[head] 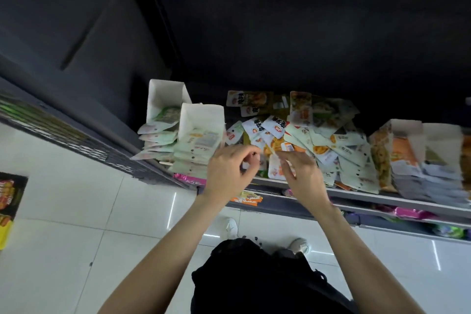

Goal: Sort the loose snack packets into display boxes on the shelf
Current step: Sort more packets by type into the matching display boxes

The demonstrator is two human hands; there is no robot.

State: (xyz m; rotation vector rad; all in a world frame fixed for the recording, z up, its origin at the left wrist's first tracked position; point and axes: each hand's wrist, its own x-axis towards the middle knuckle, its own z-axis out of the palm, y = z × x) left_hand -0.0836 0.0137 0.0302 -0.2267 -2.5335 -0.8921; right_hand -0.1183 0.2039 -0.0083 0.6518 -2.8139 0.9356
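Observation:
A heap of loose snack packets (318,135), white, orange and yellow, covers the middle of the shelf (356,195). Two white display boxes stand at the left: the rear box (163,94) holds green packets, the nearer box (204,120) holds pale packets with orange print. My left hand (229,173) hovers at the heap's left edge with its fingers curled; whether they hold anything is hidden. My right hand (298,173) reaches into the heap, and its fingertips pinch the corner of an orange packet (274,146). A white and pink packet (274,171) lies between the hands.
Two more display boxes (397,145) with orange and grey packets stand at the right of the shelf. Lower shelves (407,214) hold pink and green packs. A dark cabinet (76,58) rises to the left. My shoes (230,227) stand on white floor tiles.

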